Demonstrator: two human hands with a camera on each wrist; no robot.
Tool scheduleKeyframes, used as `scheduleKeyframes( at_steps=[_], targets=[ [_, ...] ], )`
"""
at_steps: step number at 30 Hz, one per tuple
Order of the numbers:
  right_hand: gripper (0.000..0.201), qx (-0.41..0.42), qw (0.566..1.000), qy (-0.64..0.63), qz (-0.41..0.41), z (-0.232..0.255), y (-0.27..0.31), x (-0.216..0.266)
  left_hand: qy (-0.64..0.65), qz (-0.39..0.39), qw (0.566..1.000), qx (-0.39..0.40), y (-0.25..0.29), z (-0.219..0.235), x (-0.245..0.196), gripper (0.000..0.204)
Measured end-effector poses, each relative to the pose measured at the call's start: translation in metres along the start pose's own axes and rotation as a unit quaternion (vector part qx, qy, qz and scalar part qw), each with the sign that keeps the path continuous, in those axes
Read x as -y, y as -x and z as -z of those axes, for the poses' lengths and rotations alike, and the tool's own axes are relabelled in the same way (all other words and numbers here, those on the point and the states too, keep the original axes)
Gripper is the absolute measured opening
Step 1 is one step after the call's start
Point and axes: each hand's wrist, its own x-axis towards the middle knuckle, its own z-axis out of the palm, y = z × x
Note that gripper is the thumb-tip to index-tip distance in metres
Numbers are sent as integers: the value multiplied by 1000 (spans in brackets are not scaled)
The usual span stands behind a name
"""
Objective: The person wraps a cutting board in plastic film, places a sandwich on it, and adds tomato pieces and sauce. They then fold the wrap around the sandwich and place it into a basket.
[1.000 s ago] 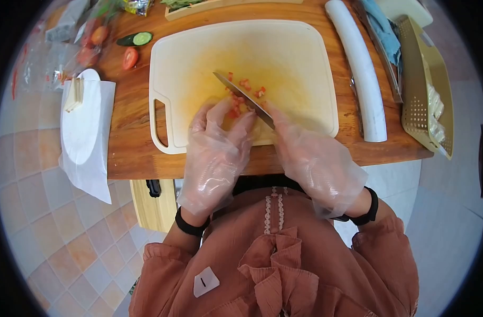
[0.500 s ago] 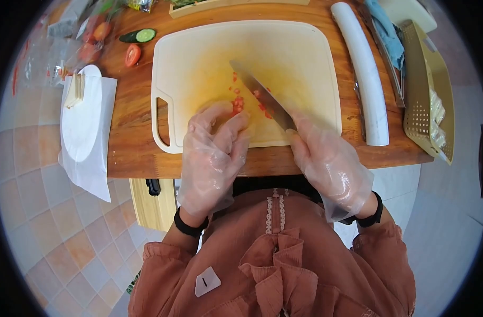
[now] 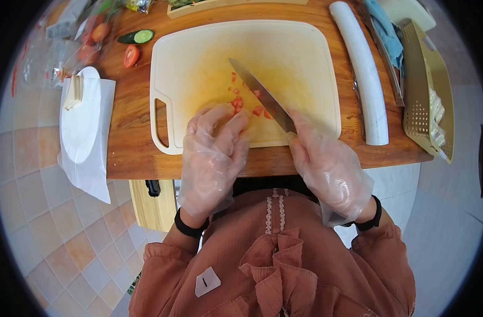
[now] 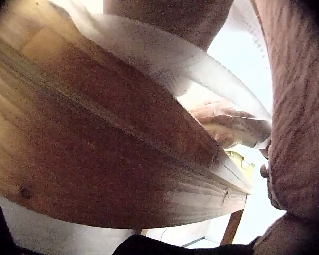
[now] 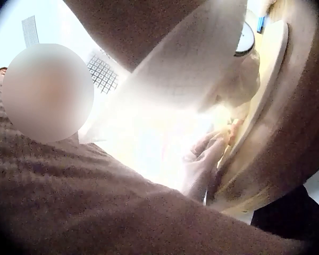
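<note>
In the head view, small red tomato pieces (image 3: 237, 101) lie near the middle of a cream cutting board (image 3: 199, 53) stained yellow. My gloved left hand (image 3: 210, 156) rests at the board's near edge, fingers loosely bent, fingertips beside the pieces; whether they touch them is unclear. My gloved right hand (image 3: 328, 164) grips a knife (image 3: 262, 95), its handle hidden in the palm. The blade slants to the upper left over the board, with red bits close to it on both sides. In the right wrist view, the left hand (image 5: 204, 159) shows near the board.
Left of the board lie a cut cucumber (image 3: 136, 36), a tomato half (image 3: 131, 56), bagged tomatoes (image 3: 100, 33) and a white oval (image 3: 80, 127) on paper. To the right are a white roll (image 3: 363, 79) and a perforated basket (image 3: 415, 111). A wooden tray (image 3: 199, 8) stands behind.
Compared with a second ago, the right hand and knife have moved right, away from the left fingers, uncovering red pieces. The left hand has drawn back slightly toward the near edge.
</note>
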Motion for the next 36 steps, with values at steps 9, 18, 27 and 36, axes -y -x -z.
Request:
scheduleKeyframes(
  at_steps=[9,18,27,36],
  targets=[
    [48,-45,995,-72,-46,-1,5,-2,-92,15,994,54,-28,17,-26,38],
    [50,-41,990,-108,-77,-4,14,-10,-139,19,988,71,-37,-3,-22,20],
    [57,-22,996,-91,-9,-8,33,-15,-81,25,996,25,-20,-2,-27,26],
    [66,0,997,-77,-6,-13,40,-7,-88,0,995,45,-18,1,-16,33]
  ],
)
